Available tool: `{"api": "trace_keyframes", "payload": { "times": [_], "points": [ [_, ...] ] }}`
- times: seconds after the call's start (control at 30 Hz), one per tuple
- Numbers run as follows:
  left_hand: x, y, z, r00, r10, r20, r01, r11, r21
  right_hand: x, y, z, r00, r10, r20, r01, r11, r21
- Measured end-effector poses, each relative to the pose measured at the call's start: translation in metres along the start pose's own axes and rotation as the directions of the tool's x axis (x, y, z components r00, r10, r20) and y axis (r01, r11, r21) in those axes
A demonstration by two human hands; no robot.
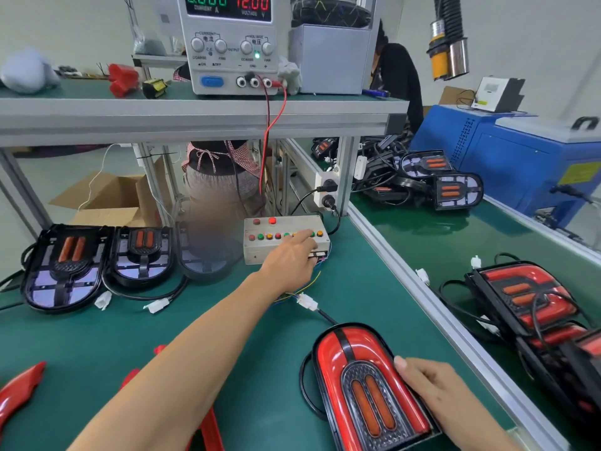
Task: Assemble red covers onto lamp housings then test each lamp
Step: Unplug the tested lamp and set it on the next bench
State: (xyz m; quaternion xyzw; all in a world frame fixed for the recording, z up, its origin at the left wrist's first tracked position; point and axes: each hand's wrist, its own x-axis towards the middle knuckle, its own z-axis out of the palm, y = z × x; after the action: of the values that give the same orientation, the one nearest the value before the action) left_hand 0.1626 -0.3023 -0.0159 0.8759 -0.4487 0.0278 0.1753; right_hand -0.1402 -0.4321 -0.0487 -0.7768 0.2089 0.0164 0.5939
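On the green bench (pixel 182 320) my covered lamp (pixel 367 385) lies near me, my right hand (pixel 432 385) gripping its right edge. My left hand (pixel 289 258), well apart, reaches forward, a straight finger pressing a button on the test box (pixel 260 249).

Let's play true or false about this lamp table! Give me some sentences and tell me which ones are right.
1. The left hand reaches to the button box. True.
2. The right hand holds a screwdriver. False: it holds the red-covered lamp.
3. The power supply shows 12.00 volts. True.
4. The uncovered lamp housings lie at the right. False: they lie at the left on the green table.
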Motion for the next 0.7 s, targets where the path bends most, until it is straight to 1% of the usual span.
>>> {"api": "trace_keyframes", "payload": {
  "times": [0.1, 0.17, 0.3, 0.4, 0.6, 0.7],
  "points": [
    [0.014, 0.002, 0.011, 0.995, -0.041, 0.094, 0.033, 0.996, 0.087, -0.004, -0.004, 0.004, 0.998, -0.023, -0.066, 0.023, 1.0, 0.004],
    [0.018, 0.002, 0.016, 0.989, -0.067, 0.131, 0.052, 0.992, 0.115, -0.006, -0.005, 0.006, 0.994, -0.041, -0.098, 0.042, 0.999, 0.003],
    [0.02, 0.001, 0.017, 0.994, -0.06, 0.088, 0.053, 0.996, 0.078, -0.009, -0.003, 0.007, 0.986, -0.055, -0.157, 0.06, 0.998, 0.025],
    [0.019, 0.001, 0.016, 0.996, -0.048, 0.07, 0.044, 0.998, 0.051, -0.012, -0.002, 0.01, 0.986, -0.043, -0.159, 0.053, 0.997, 0.062],
    [0.022, 0.0, 0.012, 0.993, -0.078, 0.088, 0.081, 0.996, -0.033, -0.014, -0.001, 0.011, 0.986, -0.04, -0.161, 0.049, 0.997, 0.054],
    [0.024, 0.001, 0.012, 0.99, -0.09, 0.111, 0.093, 0.995, -0.028, -0.015, 0.0, 0.011, 0.987, -0.044, -0.156, 0.053, 0.997, 0.053]
  ]
}}
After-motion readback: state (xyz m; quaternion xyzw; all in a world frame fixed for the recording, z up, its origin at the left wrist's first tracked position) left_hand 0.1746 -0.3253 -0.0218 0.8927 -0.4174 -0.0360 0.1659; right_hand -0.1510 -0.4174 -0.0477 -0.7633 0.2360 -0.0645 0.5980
